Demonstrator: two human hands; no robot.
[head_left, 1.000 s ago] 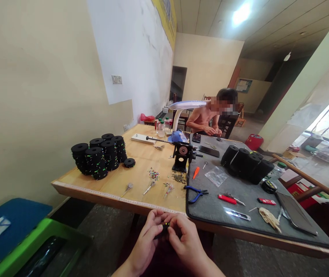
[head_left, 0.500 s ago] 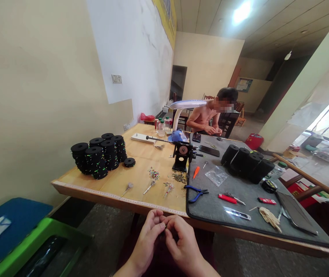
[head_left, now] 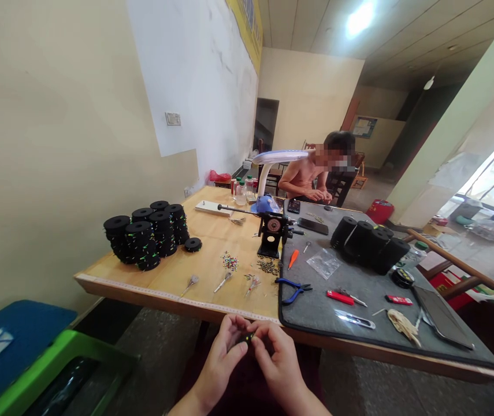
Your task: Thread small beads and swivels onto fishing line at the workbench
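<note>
Just off the table's front edge, my left hand and my right hand meet with fingers curled. Pinched between them is a small dark piece with yellow specks; its kind is too small to make out. On the wooden table ahead lie a heap of multicoloured beads and a scatter of small dark metal pieces. Several thin-stemmed bundles, one of them a pale bundle, lie nearer the edge. Blue-handled pliers rest on the grey mat, to the right of my hands.
Stacked black spools stand at left, more black spools at right. A black winding device and a desk lamp rise mid-table. A red lighter-like object and a cutter lie on the mat. A person sits beyond.
My fingers have shifted slightly apart, and the dark piece with yellow specks now shows between them. The whole view has moved a little; things on the table stay put.
</note>
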